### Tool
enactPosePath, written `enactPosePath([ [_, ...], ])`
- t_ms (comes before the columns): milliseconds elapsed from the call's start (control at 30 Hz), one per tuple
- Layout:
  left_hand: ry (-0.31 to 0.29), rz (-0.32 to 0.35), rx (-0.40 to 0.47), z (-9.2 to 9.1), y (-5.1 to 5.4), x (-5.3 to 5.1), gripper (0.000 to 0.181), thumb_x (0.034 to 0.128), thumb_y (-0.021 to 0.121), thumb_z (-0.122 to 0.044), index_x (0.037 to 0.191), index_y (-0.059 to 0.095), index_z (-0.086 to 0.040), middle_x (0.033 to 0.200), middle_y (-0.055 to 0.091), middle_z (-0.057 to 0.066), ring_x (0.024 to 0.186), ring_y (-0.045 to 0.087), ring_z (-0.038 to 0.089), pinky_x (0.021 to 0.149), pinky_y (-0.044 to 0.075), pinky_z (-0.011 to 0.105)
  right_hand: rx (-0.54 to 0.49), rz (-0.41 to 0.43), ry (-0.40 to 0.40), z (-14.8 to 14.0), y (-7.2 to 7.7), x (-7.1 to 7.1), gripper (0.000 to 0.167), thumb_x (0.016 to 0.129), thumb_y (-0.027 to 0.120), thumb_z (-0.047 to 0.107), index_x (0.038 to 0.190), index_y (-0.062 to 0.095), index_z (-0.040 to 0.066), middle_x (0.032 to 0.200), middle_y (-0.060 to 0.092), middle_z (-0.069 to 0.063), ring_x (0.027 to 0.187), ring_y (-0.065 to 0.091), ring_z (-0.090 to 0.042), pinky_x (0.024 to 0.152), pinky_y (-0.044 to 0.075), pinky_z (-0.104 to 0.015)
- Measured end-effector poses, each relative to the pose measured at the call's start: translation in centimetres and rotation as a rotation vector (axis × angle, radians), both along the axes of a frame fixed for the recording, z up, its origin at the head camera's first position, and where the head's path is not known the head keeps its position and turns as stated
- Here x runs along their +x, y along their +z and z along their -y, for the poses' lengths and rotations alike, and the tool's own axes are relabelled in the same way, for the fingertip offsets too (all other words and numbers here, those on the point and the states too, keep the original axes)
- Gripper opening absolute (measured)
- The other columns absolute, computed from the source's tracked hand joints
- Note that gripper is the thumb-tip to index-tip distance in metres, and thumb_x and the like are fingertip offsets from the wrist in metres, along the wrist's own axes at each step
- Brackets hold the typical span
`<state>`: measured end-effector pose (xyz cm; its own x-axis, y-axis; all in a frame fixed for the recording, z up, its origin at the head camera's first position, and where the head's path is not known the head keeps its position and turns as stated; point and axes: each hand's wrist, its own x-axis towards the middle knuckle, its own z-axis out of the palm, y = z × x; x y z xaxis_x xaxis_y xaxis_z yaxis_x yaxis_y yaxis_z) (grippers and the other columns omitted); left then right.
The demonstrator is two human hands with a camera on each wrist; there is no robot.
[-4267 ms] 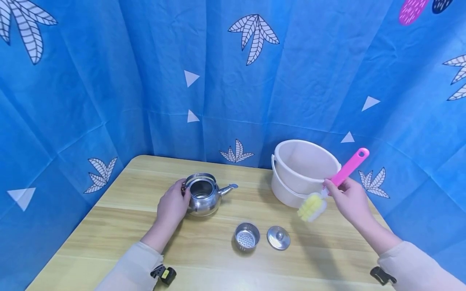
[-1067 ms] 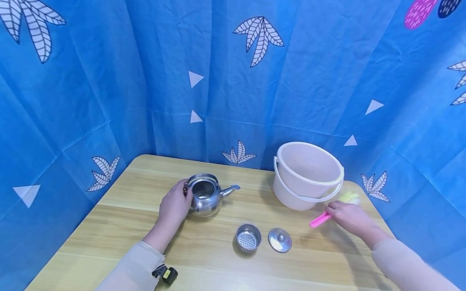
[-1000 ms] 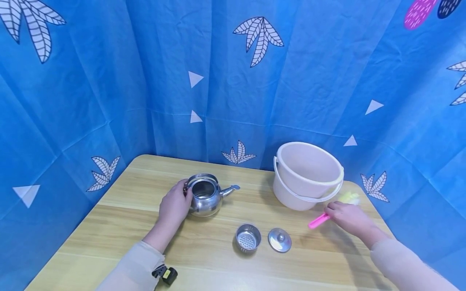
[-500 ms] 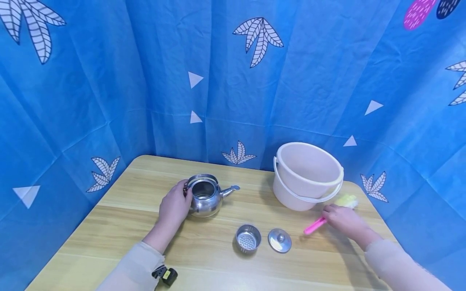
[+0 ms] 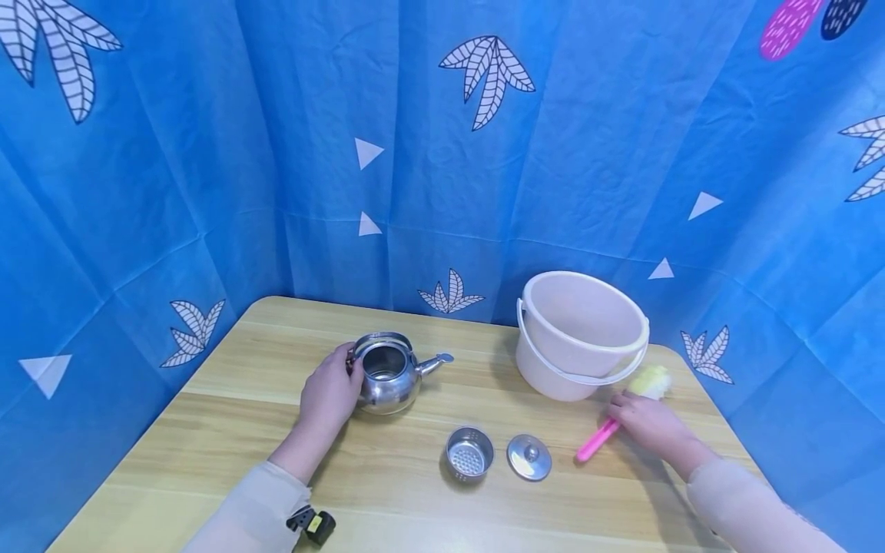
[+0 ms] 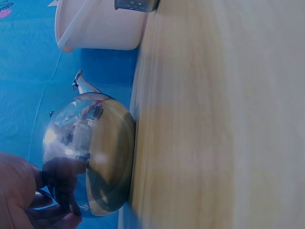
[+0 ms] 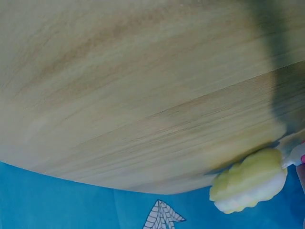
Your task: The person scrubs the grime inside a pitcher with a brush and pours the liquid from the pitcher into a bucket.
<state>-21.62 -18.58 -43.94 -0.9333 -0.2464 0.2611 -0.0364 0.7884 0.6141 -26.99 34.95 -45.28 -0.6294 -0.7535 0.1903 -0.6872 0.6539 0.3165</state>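
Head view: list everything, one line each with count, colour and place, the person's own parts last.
Table: 1, light wood, foreground
Curtain: 1, blue with printed leaves, behind table
Kettle: 1, silver, left of centre, uncovered
Bucket: 1, white, back right
Brush: 1, pink handle, yellow-and-white head, bucket's near right
Lid: 1, silver, front, right of centre
Strainer cup: 1, silver, left of the lid
Wrist device: 1, black, left wrist
Sleeves: 2, pale, on both forearms
Left hand: 1, bare, holding the kettle
Right hand: 1, bare, holding the brush
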Motion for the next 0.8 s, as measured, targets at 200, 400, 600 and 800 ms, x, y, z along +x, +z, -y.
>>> enactPosePath([
  [200,-0.002,0.000,0.001,0.00,0.00,0.04,0.045,0.1023,0.053,-0.025,0.140,0.053,0.000,0.132,0.061,0.024,0.117,0.060,0.044,0.092,0.051,0.058,-0.025,0.044,-0.034,0.19,-0.05,0.17,0.022,0.075,0.081,-0.001,0.084,0.070,0.016,0.082,0.061,0.002,0.078,0.061,-0.020,0.068,0.058,-0.036],
  [400,0.007,-0.024,-0.012,-0.06,-0.08,0.05,0.043,0.1015,0.054,-0.024,0.137,0.056,0.001,0.128,0.064,0.024,0.113,0.063,0.043,0.088,0.052,0.058,-0.057,0.077,-0.074,0.48,-0.14,0.26,0.020,0.079,0.078,0.001,0.085,0.069,0.018,0.081,0.060,0.004,0.077,0.062,-0.019,0.069,0.057,-0.036],
  [600,0.007,-0.025,-0.015,-0.09,-0.15,0.09,0.043,0.1016,0.053,-0.024,0.136,0.056,0.001,0.127,0.064,0.024,0.112,0.063,0.043,0.087,0.052,0.058,-0.059,0.067,-0.086,0.66,-0.22,0.46,0.018,0.080,0.077,0.001,0.085,0.069,0.016,0.079,0.059,0.004,0.075,0.061,-0.018,0.068,0.057,-0.036],
  [800,0.006,-0.025,-0.012,-0.08,-0.19,0.03,0.043,0.1018,0.053,-0.024,0.137,0.055,0.001,0.128,0.063,0.024,0.113,0.063,0.043,0.088,0.052,0.058,-0.067,0.065,-0.101,0.60,-0.18,0.40,0.019,0.079,0.079,0.002,0.086,0.070,0.017,0.080,0.060,0.004,0.075,0.062,-0.019,0.068,0.057,-0.036],
])
